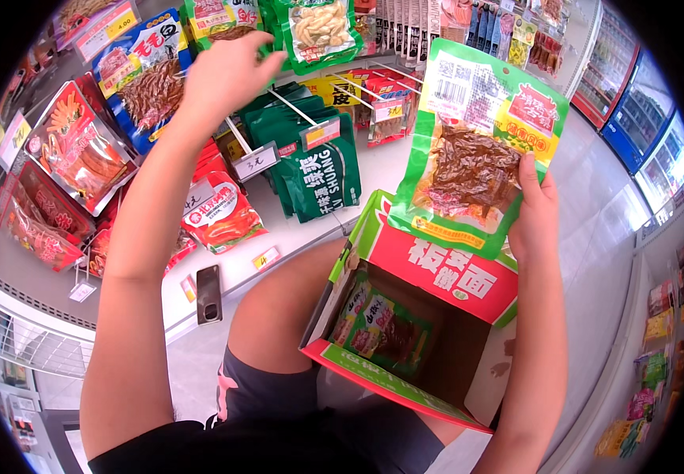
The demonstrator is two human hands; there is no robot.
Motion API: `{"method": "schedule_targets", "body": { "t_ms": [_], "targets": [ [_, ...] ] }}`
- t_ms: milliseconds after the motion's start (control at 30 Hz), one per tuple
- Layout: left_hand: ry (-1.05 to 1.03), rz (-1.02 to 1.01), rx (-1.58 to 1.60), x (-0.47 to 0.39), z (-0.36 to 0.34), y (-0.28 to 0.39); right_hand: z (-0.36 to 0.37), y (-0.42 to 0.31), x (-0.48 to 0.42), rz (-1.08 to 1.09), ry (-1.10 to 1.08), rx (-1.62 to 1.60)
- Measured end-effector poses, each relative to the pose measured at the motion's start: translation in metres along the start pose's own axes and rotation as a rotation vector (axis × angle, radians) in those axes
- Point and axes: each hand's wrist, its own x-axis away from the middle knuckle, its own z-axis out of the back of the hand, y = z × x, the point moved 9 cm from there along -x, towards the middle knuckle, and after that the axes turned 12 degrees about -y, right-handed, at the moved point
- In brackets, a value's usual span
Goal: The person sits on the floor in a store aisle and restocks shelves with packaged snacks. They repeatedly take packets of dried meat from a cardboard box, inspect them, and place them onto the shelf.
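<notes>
In my right hand (534,207) is a green and yellow snack packet (472,160), held up by its right edge. A clear window in it shows brown food. Below it, a red and green cardboard box (371,364) rests on my lap with its flaps up. Several green snack packets (377,326) lie inside. My left hand (229,68) is raised at the display, in front of a hanging green packet (217,18) and beside a blue packet (146,77). Some of its fingers are hidden, so its grip is unclear. A green packet of pale food (318,29) hangs just to its right.
Dark green bags (318,172) hang from metal hooks with price tags. Red packets (217,207) lie on the white shelf (312,243). A dark phone (209,294) sits at the shelf edge by my knee. Glass-door coolers (638,112) stand across the aisle.
</notes>
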Motion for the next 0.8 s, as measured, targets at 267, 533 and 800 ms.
{"method": "schedule_targets", "body": {
  "t_ms": [267,533,800],
  "targets": [
    [-0.354,-0.547,0.894,0.024,-0.039,0.14,-0.025,-0.001,0.003,-0.017,-0.129,-0.061],
    [-0.445,-0.807,1.519,0.036,-0.043,0.223,-0.088,0.018,0.038,-0.312,-0.619,-0.305],
    [-0.41,-0.524,1.999,0.042,-0.035,0.221,-0.081,0.03,0.048,-0.306,-0.63,-0.494]
  ]
}}
